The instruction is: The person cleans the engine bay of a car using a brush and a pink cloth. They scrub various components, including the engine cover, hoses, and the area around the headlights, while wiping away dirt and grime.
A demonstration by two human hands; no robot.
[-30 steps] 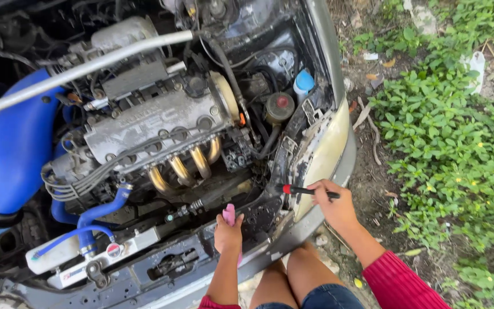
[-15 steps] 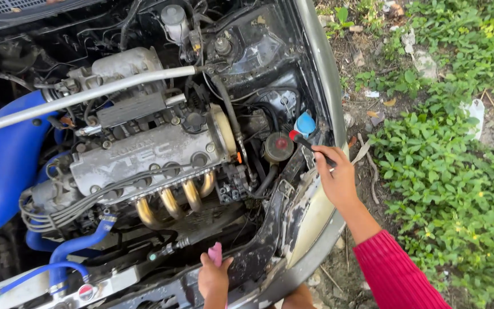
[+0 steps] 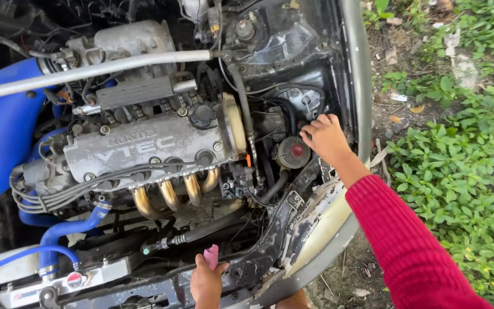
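A single head-worn camera is looking steeply down from above the car's front edge, facing into the open engine bay at close range, while the weedy ground is filling the frame's right side.

Right hand hides whatever its fingers grip; at six o'clock, frame edge crops left hand.

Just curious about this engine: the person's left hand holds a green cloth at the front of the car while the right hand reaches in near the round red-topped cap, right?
Not quite: the head view shows the cloth in the left hand is pink, not green. The right hand does reach in beside the red-topped cap.
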